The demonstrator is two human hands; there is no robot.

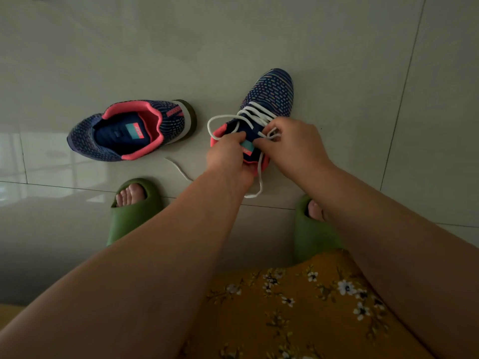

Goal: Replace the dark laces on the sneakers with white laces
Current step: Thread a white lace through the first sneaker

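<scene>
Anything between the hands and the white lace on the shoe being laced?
Nothing visible. The right hand pinches the white lace at the top eyelets of the sneaker; the left hand grips the sneaker's pink collar.

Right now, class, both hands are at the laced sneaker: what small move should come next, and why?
Probably draw the slack through: the white lace already crosses the right sneaker, but a loose loop bulges past its collar while the right hand pinches the lace near the top and the left hand steadies the tongue.
</scene>
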